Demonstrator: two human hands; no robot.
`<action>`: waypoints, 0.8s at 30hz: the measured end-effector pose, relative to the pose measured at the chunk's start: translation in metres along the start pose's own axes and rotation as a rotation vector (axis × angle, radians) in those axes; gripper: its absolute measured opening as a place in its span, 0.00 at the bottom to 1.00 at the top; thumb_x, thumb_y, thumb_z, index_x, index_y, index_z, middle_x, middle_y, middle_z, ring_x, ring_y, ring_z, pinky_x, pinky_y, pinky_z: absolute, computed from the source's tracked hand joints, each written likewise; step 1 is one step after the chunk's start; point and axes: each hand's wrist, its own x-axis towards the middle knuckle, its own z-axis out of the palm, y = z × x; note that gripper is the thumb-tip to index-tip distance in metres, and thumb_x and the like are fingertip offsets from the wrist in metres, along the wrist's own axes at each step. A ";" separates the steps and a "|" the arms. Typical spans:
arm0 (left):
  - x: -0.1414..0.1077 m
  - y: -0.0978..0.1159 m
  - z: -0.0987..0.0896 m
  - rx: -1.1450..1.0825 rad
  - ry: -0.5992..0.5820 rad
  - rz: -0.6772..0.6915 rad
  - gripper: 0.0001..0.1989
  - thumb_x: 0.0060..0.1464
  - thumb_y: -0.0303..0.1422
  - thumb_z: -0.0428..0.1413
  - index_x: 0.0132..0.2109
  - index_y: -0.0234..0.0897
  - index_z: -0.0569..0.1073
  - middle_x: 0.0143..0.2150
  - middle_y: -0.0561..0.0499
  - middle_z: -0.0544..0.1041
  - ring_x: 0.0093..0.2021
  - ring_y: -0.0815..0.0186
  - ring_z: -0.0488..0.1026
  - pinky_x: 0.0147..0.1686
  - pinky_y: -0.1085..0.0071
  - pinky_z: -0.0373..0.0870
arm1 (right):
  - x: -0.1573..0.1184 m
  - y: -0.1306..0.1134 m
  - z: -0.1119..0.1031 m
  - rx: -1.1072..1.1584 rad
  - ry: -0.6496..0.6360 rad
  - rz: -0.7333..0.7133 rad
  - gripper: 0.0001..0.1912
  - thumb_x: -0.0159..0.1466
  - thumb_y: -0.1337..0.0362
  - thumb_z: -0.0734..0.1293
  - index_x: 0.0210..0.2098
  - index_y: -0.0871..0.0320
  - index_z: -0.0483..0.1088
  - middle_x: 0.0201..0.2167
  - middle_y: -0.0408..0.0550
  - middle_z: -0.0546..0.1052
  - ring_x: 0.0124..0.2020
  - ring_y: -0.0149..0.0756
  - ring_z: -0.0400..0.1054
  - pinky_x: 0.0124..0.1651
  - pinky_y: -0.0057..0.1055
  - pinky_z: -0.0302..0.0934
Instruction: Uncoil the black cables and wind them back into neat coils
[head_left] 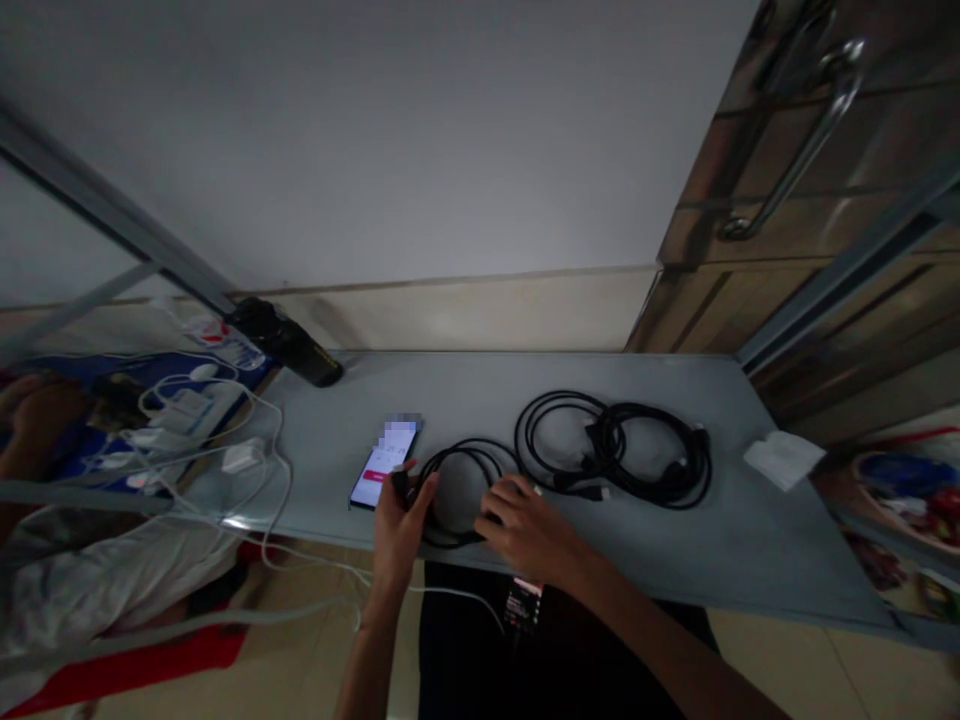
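Observation:
A black cable (pixel 460 541) lies in a loose loop at the front of the grey shelf, between my two hands. My left hand (pixel 401 525) is closed on one end of this cable, and a dark plug (pixel 400 484) sticks up between thumb and fingers. At the right side of the same loop, my right hand (pixel 525 530) has its fingers curled on the cable; the exact grip is partly hidden. Just behind my left hand lies a phone (pixel 382 465) with its screen lit. To the right rest coiled black cables (pixel 656 455) with plugs on their ends, overlapping each other.
A black bottle (pixel 289 343) leans at the back left. White cords and a white charger (pixel 244 456) spread over the left end, near another person's hand (pixel 49 415). White paper (pixel 784 458) lies at the right end of the grey shelf (pixel 720 560). A wall stands behind.

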 end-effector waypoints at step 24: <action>-0.025 -0.034 0.018 0.507 -0.342 0.731 0.19 0.69 0.31 0.63 0.61 0.58 0.85 0.52 0.45 0.86 0.53 0.51 0.81 0.56 0.52 0.74 | -0.034 0.032 0.003 -0.080 0.358 0.472 0.19 0.78 0.69 0.66 0.66 0.57 0.71 0.67 0.63 0.70 0.68 0.59 0.63 0.69 0.58 0.63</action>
